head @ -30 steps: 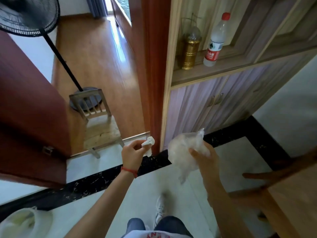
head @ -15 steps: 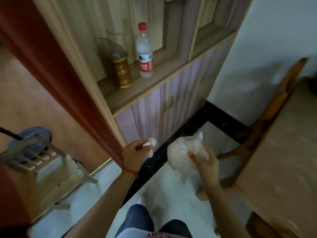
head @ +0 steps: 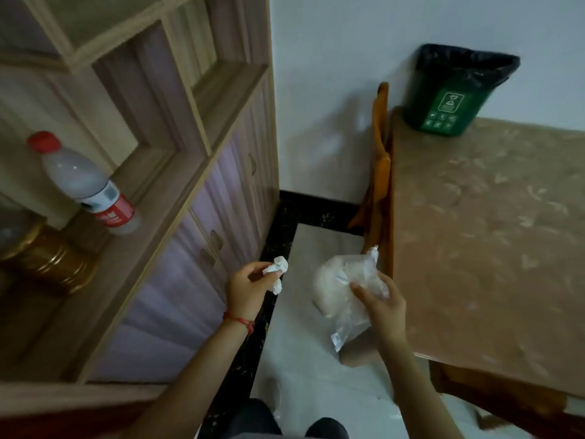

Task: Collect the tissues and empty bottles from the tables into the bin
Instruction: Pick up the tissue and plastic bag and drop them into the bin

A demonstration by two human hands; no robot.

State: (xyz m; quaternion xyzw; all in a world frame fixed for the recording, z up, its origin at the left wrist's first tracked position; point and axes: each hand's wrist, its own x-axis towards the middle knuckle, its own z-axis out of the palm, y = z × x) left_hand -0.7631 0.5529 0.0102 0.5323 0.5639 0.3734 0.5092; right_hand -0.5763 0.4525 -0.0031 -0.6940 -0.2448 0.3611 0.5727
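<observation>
White tissue (head: 278, 271) pinched in left hand (head: 248, 288); right hand (head: 381, 307) grips plastic bag (head: 343, 288).

floor lane (head: 316, 359) between cabinet (head: 202, 242), table (head: 487, 236).

bin (head: 453, 99) on table (head: 493, 236), bottle (head: 85, 185) left

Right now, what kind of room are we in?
Probably a home dining or living room corner: a built-in wooden cabinet with a water bottle on its shelf, a wooden table carrying a small green bin, and a tiled floor.
</observation>
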